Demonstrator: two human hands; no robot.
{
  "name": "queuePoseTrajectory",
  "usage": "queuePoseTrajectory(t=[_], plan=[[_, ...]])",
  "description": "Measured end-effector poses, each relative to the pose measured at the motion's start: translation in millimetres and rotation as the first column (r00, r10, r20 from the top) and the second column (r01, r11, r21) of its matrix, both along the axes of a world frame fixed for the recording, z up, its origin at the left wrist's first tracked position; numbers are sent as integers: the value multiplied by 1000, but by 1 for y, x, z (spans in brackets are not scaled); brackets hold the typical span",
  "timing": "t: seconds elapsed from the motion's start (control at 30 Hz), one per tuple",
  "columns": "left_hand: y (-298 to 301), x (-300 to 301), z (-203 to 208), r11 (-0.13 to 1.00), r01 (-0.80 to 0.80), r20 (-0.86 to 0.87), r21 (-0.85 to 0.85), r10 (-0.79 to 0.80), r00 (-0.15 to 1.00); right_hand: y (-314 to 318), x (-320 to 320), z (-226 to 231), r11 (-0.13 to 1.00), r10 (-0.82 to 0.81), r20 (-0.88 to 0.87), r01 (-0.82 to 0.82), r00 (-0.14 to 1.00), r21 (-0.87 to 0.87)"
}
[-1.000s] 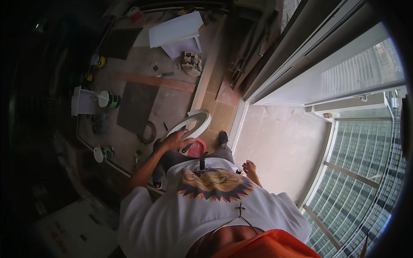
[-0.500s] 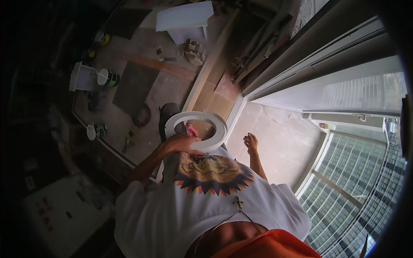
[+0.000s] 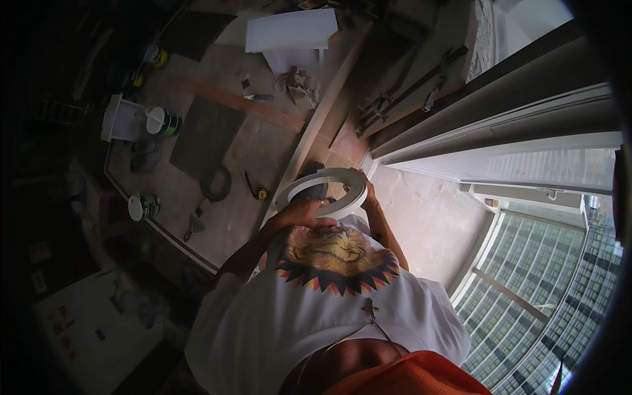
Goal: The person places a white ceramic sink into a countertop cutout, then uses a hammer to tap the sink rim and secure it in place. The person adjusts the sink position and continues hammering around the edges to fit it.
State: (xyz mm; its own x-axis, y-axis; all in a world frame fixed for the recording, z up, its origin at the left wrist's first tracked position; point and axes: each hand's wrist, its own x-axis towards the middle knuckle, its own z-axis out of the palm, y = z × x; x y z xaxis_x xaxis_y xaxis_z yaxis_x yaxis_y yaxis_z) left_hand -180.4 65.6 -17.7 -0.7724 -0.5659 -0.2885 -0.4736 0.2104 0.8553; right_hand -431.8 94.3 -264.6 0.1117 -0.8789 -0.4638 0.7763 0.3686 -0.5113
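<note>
Head view is showing both hands now gripping a white ring [image 3: 321, 191] at belly height; a second ago only the left hand [image 3: 304, 214] was on it, lower down, while the right hand [image 3: 363, 191] was hanging free. So the ring is being lifted and steadied two-handed. Left fingers are curling over the near rim, right fingers are pinching the far edge. Fingertips are lying hidden behind the rim, and the dark floor [image 3: 224, 164] clutter is staying hard to read.

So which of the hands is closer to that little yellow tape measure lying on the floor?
The left hand. It grips the near rim of the white ring, just right of the tape measure. The right hand holds the ring's far side.
</note>
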Motion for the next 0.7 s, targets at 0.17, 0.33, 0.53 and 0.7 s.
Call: queuePoseTrajectory(t=[0.17,0.33,0.53,0.7], plan=[[-57,13,-47,970,-173,-72,169,188,980,-103,-3,17,899,429,-147,-406,891,163],[-137,15,-92,968,-224,-87,-108,216,973,-206,-33,-74,788,616,-273,-570,739,233],[-225,20,-68,919,-380,-41,101,386,922,-361,-7,-27,688,725,-398,-566,562,455],[-281,29,-47,911,-391,87,133,383,920,-428,19,-23,737,566,-596,-673,570,56]])
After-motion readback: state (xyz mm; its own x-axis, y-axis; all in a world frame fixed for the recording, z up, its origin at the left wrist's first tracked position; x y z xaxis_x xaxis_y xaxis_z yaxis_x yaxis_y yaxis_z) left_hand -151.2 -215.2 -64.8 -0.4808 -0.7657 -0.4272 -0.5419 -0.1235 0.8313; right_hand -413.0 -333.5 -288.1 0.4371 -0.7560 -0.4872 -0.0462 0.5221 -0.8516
